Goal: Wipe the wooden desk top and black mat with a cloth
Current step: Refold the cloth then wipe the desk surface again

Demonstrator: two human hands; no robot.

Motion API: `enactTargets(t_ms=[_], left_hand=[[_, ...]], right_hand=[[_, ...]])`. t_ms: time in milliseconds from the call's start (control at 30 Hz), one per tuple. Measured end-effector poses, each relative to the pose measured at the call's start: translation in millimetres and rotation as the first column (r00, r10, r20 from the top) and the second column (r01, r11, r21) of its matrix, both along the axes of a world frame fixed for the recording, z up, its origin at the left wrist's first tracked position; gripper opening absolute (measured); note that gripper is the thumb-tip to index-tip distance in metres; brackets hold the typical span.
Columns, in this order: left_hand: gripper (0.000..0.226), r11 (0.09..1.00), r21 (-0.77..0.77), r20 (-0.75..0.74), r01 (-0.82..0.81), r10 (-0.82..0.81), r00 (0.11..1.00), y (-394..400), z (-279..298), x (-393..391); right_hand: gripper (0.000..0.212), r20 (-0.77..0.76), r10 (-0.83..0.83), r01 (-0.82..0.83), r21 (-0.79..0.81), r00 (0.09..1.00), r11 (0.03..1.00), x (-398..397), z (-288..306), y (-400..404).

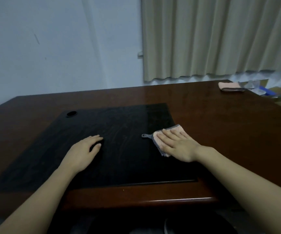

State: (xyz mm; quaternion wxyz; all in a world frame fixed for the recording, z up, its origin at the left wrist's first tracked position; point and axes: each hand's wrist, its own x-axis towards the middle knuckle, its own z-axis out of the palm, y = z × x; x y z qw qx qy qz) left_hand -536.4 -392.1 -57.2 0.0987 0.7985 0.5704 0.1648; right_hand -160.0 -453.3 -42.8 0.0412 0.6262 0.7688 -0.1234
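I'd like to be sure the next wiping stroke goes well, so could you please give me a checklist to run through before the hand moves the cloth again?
1. Cloth under the wiping hand: ok. The right hand presses flat on the pink cloth.
2. Cloth on the surface to be wiped: ok. It lies at the right edge of the black mat.
3. Mat steadied: ok. The left hand rests on it.
4. Path across the mat: ok. Only a round black hole shows at its far left corner.
5. Spare folded cloth out of the way: ok, at the far right of the wooden desk top.
6. Cloth damp or dry: cannot tell.
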Motion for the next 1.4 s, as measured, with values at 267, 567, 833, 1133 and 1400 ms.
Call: enactTargets(t_ms=[267,567,833,1133,1400], left_hand=[[0.036,0.998,0.038,-0.070,-0.059,0.061,0.996,0,4,3],[0.042,1.000,0.024,-0.135,-0.016,0.019,0.991,-4,9,7],[0.046,0.995,0.024,-0.316,0.096,-0.083,0.945,16,36,28],[0.049,0.980,-0.110,-0.066,0.164,-0.172,0.983,25,8,79],[0.049,0.983,-0.088,-0.084,0.162,-0.169,0.982,26,6,79]], right_hand=[[0.063,0.008,-0.039,0.039,0.008,0.999,0.999,15,4,35],[0.062,0.022,-0.075,0.075,0.022,0.997,0.997,2,8,30],[0.063,0.012,-0.117,0.117,-0.012,0.993,0.993,-7,12,20],[0.063,0.021,-0.119,0.120,-0.029,0.993,0.992,-21,15,23],[0.099,-0.009,0.091,-0.090,0.051,0.996,0.995,-26,4,-11]])
